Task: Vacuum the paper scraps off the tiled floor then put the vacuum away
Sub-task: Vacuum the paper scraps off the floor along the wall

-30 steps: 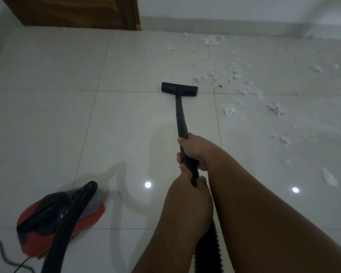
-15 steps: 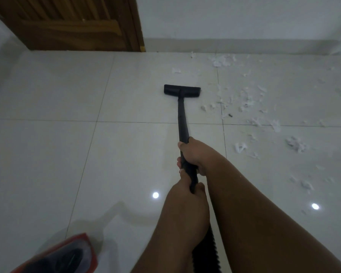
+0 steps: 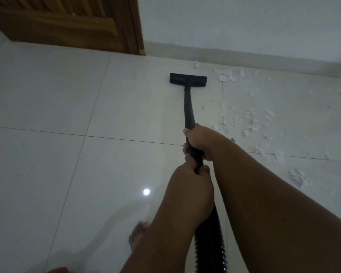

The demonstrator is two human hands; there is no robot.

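Both of our hands are curled tight round the black wand (image 3: 188,107). Our right hand (image 3: 200,142) grips it further forward. Our left hand (image 3: 191,186) grips it just behind, where the ribbed hose (image 3: 209,239) begins, and the two hands are all but touching.

The wand's long axis runs nearly straight away from us toward the far edge of the tiled floor (image 3: 67,154). Its flat nozzle (image 3: 188,80) lies crosswise on the tile, near the skirting (image 3: 244,56) and a little right of the wooden door (image 3: 67,22).

The paper scraps (image 3: 252,123) all lie to the right of that line. A cluster sits just beside the nozzle's right end at the far edge, and a loose band trails back along the right side of the floor toward us. We judge the coming stroke must swing the nozzle rightward, with the right hand, nearer both the nozzle and the scraps, steering.

We see no bin. Of the vacuum body (image 3: 57,270) only a red sliver shows at the near edge, so we cannot tell what it holds. Our bare foot (image 3: 138,235) stands left of the hose.
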